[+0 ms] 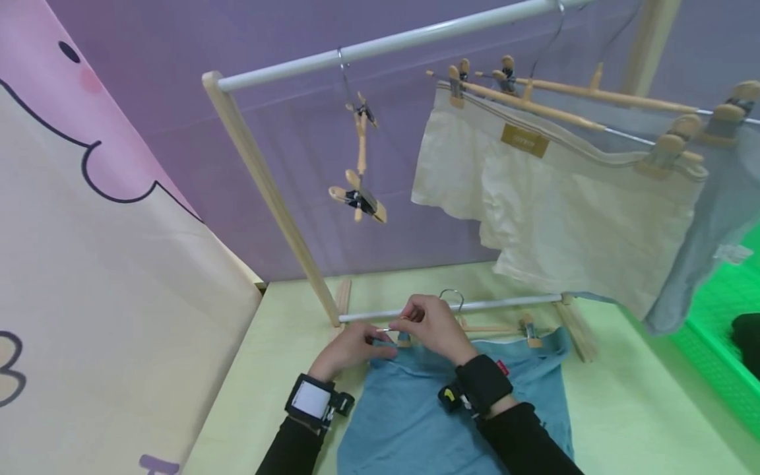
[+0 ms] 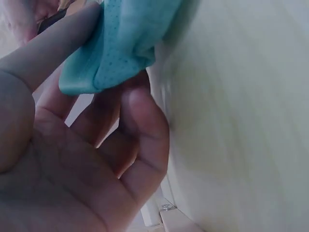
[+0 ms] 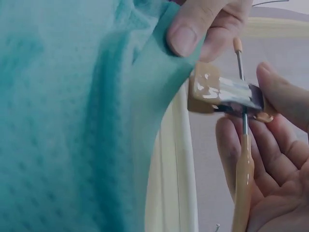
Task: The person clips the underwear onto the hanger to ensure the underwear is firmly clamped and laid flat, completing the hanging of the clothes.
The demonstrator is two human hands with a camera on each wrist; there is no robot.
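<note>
A blue dotted garment [image 1: 427,415] with a small red tag lies on the table under both hands. My left hand [image 1: 355,344] pinches its top left corner; in the left wrist view the cloth [image 2: 120,43] passes between thumb and fingers. My right hand [image 1: 436,328] holds a wooden clip [image 3: 207,89] of a clip hanger [image 3: 244,179], its thumb on the clip's handle end. That clip's mouth is right at the garment's top edge in the right wrist view. The hanger's other clip [image 1: 530,331] grips the top edge on the right.
Over the table stands a rack with a white rail [image 1: 380,47] and wooden legs [image 1: 267,191]. From it hang an unloaded clip hanger [image 1: 362,142], white shorts [image 1: 558,204] and a grey-blue garment [image 1: 683,264]. A green basket [image 1: 712,369] is at the right.
</note>
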